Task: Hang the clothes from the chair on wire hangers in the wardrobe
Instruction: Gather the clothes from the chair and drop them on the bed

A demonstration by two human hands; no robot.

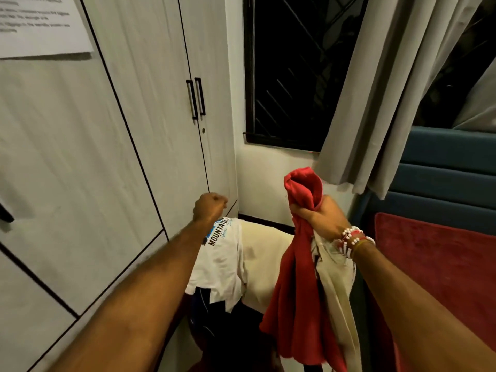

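My right hand (pixel 320 217) grips a red garment (pixel 298 299) near its top, lifted above the chair; a cream cloth (pixel 338 285) hangs beside it from the same hand. My left hand (pixel 209 206) is stretched forward with fingers curled into a fist, holding nothing, just above the pile. On the chair lie a white T-shirt printed "MOUNTAINS" (pixel 220 267), a cream garment (pixel 264 261) and a dark one (pixel 214 326). The wardrobe (pixel 128 135) stands at left with its doors closed. No hangers are in view.
Black door handles (pixel 196 98) sit mid-wardrobe, and a paper sheet (pixel 40 25) is stuck on the left door. A dark window (pixel 292 71) and grey curtain (pixel 389 89) are ahead. A bed with red cover (pixel 440 272) and blue headboard (pixel 451 167) stands at right.
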